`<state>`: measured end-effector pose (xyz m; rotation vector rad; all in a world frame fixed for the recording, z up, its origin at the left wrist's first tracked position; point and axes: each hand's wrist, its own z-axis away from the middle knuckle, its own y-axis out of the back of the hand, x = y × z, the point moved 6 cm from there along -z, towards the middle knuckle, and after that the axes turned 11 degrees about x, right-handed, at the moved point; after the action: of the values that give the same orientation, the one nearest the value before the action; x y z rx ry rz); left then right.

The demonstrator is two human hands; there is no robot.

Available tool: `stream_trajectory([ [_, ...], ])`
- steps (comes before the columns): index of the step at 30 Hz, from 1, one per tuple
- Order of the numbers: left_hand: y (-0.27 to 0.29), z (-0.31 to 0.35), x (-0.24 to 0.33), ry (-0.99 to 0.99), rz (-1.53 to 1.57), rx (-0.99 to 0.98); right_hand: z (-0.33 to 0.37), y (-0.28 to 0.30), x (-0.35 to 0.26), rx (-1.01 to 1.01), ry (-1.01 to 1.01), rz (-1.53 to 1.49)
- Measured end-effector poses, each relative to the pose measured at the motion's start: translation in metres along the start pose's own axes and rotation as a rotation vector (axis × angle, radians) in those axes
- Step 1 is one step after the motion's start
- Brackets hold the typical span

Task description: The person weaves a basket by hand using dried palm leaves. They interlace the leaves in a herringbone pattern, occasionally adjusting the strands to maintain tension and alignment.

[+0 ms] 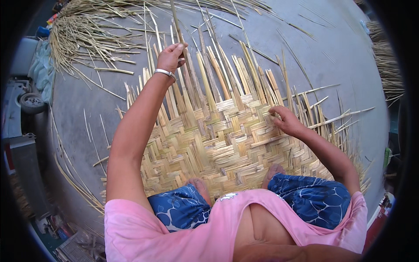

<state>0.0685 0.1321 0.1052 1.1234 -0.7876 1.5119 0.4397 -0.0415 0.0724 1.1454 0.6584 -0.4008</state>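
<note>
Fingers of left hand curl shut round a thin strip, pinched betw. thumb & fingertips; strip runs up & away from hand toward top of view. Arm stretched forward, silver bangle on wrist. Right hand lies on mat at its right side, fingers bent & pressed down on the weave, fingertips pointing left; can't tell if they pinch a strip or just press.

Mat = flat woven split-cane panel on grey concrete floor, directly in front of person, who squats on its near edge w/ both bare feet on it. Woven part near the body, herringbone pattern; far edge unfinished, loose strip ends fanning out up & to the right.

Big heap of loose strips at upper left, well apart from mat; more lie at far right edge. Stray strips scattered on floor left of mat. Person wears pink top & blue patterned shorts. Wheel of some vehicle at left rim.
</note>
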Motion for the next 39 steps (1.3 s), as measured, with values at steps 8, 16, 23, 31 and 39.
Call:
stream_trajectory([
  [8,-0.010,0.029,0.020,-0.040,0.181,-0.040,-0.108,0.040,-0.139,-0.098,0.179,-0.218],
  [16,-0.024,0.062,0.029,-0.109,0.261,-0.108,-0.207,0.044,-0.255,0.303,0.019,-0.810],
  [23,-0.018,0.066,0.030,-0.134,0.173,-0.003,-0.182,0.031,-0.270,0.316,0.195,-1.044],
  [31,-0.003,0.055,0.030,-0.021,0.254,0.063,-0.138,0.027,-0.274,0.176,0.131,-1.265],
  [39,0.030,0.112,0.037,0.080,0.158,-0.258,-0.091,-0.042,-0.211,-0.251,-0.048,-0.918],
])
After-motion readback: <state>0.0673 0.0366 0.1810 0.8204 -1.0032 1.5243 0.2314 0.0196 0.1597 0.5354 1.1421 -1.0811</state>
